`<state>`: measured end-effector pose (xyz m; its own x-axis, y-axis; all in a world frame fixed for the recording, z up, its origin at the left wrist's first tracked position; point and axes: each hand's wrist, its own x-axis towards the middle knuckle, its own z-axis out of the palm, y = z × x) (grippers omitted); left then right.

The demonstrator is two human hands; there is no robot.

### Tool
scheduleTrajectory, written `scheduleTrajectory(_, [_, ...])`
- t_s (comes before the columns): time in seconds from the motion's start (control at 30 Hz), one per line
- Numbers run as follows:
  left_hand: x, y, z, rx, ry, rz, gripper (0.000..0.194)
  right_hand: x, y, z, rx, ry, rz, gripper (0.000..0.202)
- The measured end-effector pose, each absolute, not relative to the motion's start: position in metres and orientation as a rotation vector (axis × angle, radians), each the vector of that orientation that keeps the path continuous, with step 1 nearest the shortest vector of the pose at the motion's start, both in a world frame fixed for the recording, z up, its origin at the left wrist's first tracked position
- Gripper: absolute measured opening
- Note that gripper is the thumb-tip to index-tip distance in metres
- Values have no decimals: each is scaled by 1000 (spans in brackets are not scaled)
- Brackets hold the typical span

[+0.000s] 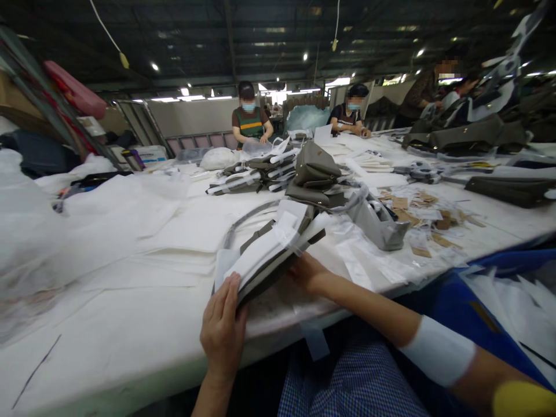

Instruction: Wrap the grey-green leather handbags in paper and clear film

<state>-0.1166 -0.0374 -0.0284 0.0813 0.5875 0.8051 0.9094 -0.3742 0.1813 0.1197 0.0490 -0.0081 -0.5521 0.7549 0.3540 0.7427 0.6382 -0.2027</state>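
Note:
A dark olive handbag [271, 267], partly covered in white padding, is held tilted over the front edge of the white table. My left hand [225, 324] grips its near lower end, fingers on the padding and thumb underneath. On the bag's other end, my right hand [309, 272] is closed with its fingertips hidden behind the bag. A wrapped strap [243, 219] curves out behind the bag. Just beyond it stands a stack of olive bags [315, 171], and a grey bag [377, 223] leans to the right.
White sheets [174, 266] cover the table's left side. Brown tags [419, 211] lie scattered at right. A blue bin [460, 313] with white material stands by my right arm. Across the table sit a masked person [252, 124] and another person [351, 116]. More olive bags [464, 136] are piled far right.

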Motion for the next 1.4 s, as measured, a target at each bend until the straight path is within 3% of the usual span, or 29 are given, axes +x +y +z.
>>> scheduleTrajectory(0.1, [-117,-36,-27,-1988,-1497,-1249,67,126,14,-16,-1189,-2534,162,76])
scheduleTrajectory(0.17, [-116,-34,-22,-1974,-1492,-1284,64,121,5,-18,-1210,-2559,243,85])
scheduleTrajectory(0.33, [-105,-19,2,-1931,-1383,-1315,59,92,21,-11,-1149,-2498,239,73])
scheduleTrajectory(0.47, [-91,-16,19,-1975,-1219,-1274,59,97,4,-7,-780,-2414,56,51])
scheduleTrajectory(0.67, [-71,-40,0,-2120,-1065,-1118,46,146,-52,23,-291,-2333,-52,37])
scheduleTrajectory(0.8, [-56,-55,-18,-2188,-1000,-1051,40,159,-30,54,-613,-2309,72,33])
scheduleTrajectory(1.0, [-47,-58,-23,-2158,-1077,-1030,41,122,80,80,-1312,-2354,325,32])
scheduleTrajectory(1.3, [-53,-57,-29,-2195,-1024,-953,50,67,146,45,-1691,-2405,388,42])
scheduleTrajectory(1.4, [-57,-44,-42,-2173,-951,-1094,58,72,152,38,-1671,-2446,420,37])
